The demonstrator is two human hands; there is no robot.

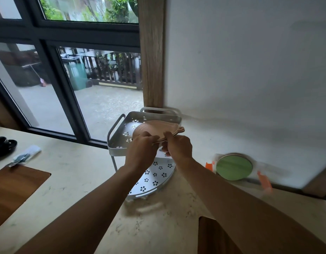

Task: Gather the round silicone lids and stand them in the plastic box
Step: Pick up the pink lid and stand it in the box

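Both hands' grips pinch pink lids above white rack; green lid lies right.

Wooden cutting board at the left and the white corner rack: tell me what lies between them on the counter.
In the head view, the counter between the wooden cutting board and the white corner rack is bare; only the left forearm crosses above it.

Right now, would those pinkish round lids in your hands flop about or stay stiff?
Probably bendy: the pink lids look thin. Both hands, left and right, grip one edge, yet the far side barely droops, so likely light too.
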